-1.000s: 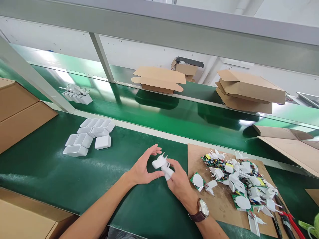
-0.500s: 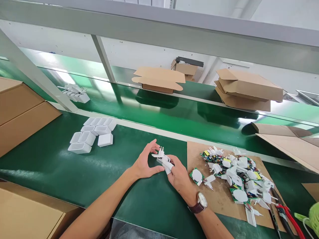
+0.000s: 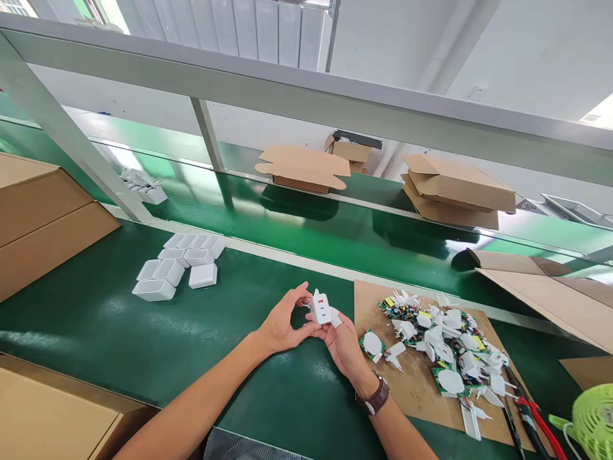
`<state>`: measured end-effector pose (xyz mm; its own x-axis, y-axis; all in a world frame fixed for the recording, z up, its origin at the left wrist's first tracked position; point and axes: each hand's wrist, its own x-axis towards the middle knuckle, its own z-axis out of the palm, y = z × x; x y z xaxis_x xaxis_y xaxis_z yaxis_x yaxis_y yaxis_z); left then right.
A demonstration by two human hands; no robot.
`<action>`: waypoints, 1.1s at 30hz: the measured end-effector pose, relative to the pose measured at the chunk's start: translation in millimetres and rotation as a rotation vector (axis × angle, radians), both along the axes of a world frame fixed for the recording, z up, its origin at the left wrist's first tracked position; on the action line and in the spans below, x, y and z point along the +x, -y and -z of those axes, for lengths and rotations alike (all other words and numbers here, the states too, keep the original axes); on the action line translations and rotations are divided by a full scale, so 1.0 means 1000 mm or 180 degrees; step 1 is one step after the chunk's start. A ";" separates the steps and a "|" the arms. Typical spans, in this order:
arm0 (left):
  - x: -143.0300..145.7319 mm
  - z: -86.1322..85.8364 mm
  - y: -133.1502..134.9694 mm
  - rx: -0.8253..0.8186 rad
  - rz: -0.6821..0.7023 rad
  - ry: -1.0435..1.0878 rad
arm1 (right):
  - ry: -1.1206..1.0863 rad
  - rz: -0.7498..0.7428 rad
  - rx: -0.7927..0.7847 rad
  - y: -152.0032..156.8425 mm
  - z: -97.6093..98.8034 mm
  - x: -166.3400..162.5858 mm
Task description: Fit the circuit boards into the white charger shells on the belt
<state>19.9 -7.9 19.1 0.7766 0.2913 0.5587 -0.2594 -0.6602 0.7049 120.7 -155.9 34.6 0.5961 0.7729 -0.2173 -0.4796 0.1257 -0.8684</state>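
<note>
A small white plug charger (image 3: 320,308) is held up over the green bench, its face with port slots and a small red mark turned to me. My left hand (image 3: 282,322) pinches it from the left, thumb below and fingers behind. From the right, my right hand (image 3: 345,348) grips its lower side, with another white piece (image 3: 336,317) jutting out by the fingers. The prongs are mostly hidden. On cardboard to the right lies a pile of white plug parts with green circuit boards (image 3: 450,382); a single board (image 3: 372,345) sits nearest my right hand.
Several white open cases (image 3: 168,271) stand at the left of the bench, beside a closed-faced one (image 3: 203,275). Red-handled pliers (image 3: 536,421) and a green fan (image 3: 594,418) are at the right. Cardboard boxes (image 3: 43,211) flank the bench; flattened cartons (image 3: 460,188) lie on the far ledge.
Both hands have turned the charger, so its port face shows instead of its prongs. My right wrist has rolled over. The view has tilted upward slightly.
</note>
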 end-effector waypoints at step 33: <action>0.002 0.004 -0.003 -0.0778 0.0228 0.0034 | 0.4542 0.0227 -0.0478 0.017 0.015 0.014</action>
